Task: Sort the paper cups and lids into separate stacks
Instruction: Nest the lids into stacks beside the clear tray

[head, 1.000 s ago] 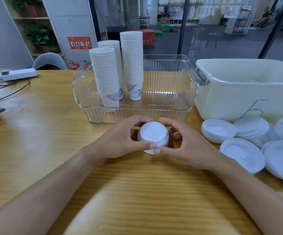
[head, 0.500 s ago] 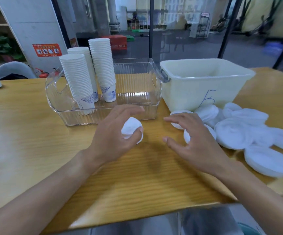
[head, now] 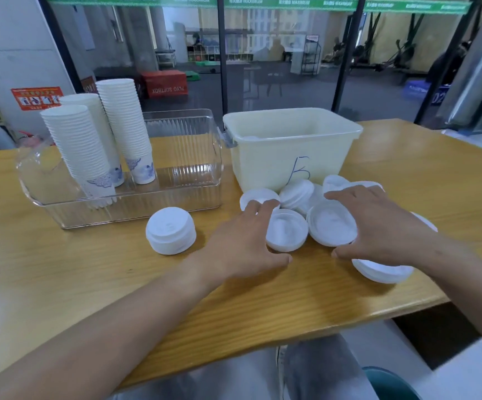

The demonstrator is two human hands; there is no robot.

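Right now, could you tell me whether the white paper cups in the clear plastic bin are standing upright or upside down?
Upside down: the three stacks of white paper cups in the clear plastic bin show flat bases on top, rims down.

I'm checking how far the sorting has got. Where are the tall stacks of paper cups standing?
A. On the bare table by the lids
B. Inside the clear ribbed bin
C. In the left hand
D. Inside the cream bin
B: the paper cup stacks stand at the left end of the clear ribbed bin, beside the cream bin.
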